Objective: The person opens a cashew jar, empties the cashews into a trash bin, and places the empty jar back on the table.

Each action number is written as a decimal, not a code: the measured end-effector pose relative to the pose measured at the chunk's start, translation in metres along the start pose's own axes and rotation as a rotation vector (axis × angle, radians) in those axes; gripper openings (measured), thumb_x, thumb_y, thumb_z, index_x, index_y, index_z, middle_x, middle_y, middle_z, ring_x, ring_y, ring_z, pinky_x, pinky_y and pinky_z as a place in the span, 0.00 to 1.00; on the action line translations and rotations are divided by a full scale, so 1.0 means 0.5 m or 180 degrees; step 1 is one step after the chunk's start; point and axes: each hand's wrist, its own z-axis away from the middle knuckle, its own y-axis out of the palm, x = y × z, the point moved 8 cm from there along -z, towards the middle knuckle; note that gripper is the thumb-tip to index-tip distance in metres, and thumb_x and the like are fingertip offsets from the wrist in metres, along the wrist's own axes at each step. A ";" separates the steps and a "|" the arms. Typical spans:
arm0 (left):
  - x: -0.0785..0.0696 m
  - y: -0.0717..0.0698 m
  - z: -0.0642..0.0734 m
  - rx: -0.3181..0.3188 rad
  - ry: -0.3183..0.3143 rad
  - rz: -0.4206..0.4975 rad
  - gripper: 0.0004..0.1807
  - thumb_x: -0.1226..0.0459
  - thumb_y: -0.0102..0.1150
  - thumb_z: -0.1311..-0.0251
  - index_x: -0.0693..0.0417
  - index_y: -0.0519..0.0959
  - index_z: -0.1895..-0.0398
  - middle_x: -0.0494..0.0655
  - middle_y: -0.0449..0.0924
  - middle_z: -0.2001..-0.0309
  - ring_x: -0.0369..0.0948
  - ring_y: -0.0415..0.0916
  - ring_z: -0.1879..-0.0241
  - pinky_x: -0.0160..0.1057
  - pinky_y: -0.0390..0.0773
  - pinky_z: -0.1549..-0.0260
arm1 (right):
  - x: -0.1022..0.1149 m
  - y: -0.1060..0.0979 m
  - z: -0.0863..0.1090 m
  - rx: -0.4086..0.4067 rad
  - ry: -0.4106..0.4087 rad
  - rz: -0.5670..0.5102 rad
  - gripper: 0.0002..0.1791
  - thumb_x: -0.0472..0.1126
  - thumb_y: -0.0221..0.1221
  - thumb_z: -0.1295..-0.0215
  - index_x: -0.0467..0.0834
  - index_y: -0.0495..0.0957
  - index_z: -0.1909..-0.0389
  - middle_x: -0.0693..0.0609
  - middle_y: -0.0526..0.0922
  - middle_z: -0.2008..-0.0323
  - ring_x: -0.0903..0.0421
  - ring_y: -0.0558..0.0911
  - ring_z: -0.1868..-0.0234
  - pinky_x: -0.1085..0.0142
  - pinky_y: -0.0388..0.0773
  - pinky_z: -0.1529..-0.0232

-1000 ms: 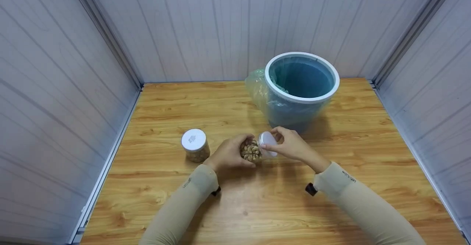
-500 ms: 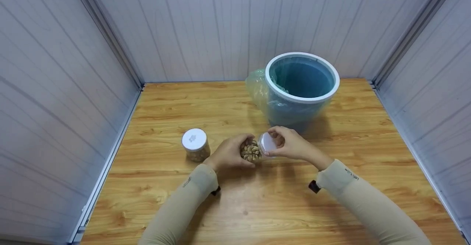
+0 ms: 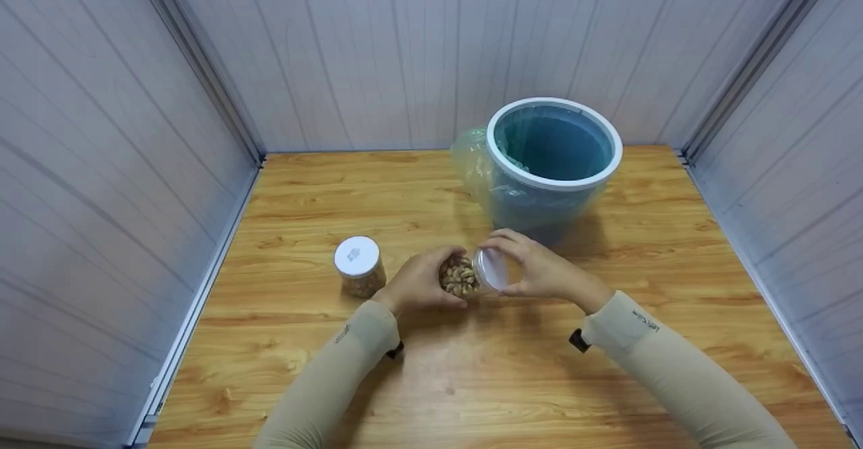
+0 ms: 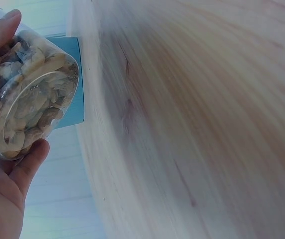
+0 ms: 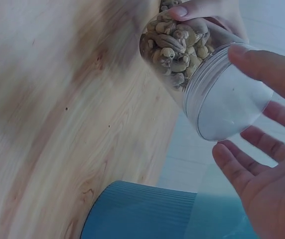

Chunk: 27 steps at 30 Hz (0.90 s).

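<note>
A clear plastic jar of brown nuts (image 3: 458, 278) lies tipped on its side above the wooden table, its white lid (image 3: 493, 269) facing right. My left hand (image 3: 419, 280) grips the jar's body, with thumb and fingers on opposite sides. In the left wrist view, the jar's round base (image 4: 35, 112) shows nuts pressed against it. At the lid end, my right hand (image 3: 546, 270) spans the lid's rim. The right wrist view shows the thumb on the lid's edge (image 5: 234, 102) and the fingertips at its far side. A second jar with a white lid (image 3: 357, 260) stands upright left of my left hand.
Behind my right hand stands a blue bin (image 3: 549, 196) with a white rim, a thin green bag hanging over its left side. Pale panel walls (image 3: 377, 58) enclose the wooden table (image 3: 431, 381) at the back and both sides.
The right hand has shifted its fingers around the lid's rim, the thumb moving lower and the fingers higher. The left hand and its jar have stayed in place.
</note>
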 end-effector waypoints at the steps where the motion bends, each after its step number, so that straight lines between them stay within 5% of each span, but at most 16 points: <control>1: 0.000 0.000 0.000 0.0000 0.0007 0.0010 0.54 0.52 0.91 0.56 0.49 0.73 0.23 0.44 0.82 0.31 0.44 0.81 0.34 0.48 0.79 0.29 | 0.000 0.001 0.001 0.0004 -0.0034 0.0064 0.45 0.36 0.83 0.48 0.44 0.76 0.28 0.40 0.76 0.30 0.40 0.78 0.31 0.41 0.80 0.30; 9: 0.001 0.000 -0.001 -0.0042 0.0016 0.0024 0.55 0.53 0.92 0.57 0.52 0.73 0.24 0.46 0.82 0.32 0.45 0.81 0.34 0.48 0.79 0.29 | -0.005 0.004 0.001 0.0018 0.0080 -0.0086 0.50 0.38 0.83 0.48 0.42 0.70 0.23 0.39 0.72 0.27 0.38 0.75 0.27 0.41 0.77 0.26; 21: -0.003 0.002 -0.005 -0.0048 0.0018 0.0063 0.53 0.54 0.92 0.57 0.48 0.74 0.25 0.43 0.83 0.34 0.43 0.81 0.36 0.46 0.79 0.30 | -0.059 0.024 0.007 -0.0131 0.1321 -0.0645 0.47 0.62 0.73 0.33 0.35 0.71 0.25 0.38 0.82 0.40 0.43 0.82 0.43 0.48 0.86 0.43; 27: -0.002 0.001 -0.004 -0.0046 0.0005 -0.0010 0.54 0.52 0.92 0.57 0.46 0.74 0.24 0.43 0.82 0.33 0.43 0.81 0.34 0.46 0.78 0.28 | -0.065 0.026 0.010 -0.0176 0.1492 -0.0809 0.43 0.60 0.75 0.35 0.36 0.75 0.30 0.41 0.85 0.48 0.42 0.83 0.47 0.55 0.82 0.48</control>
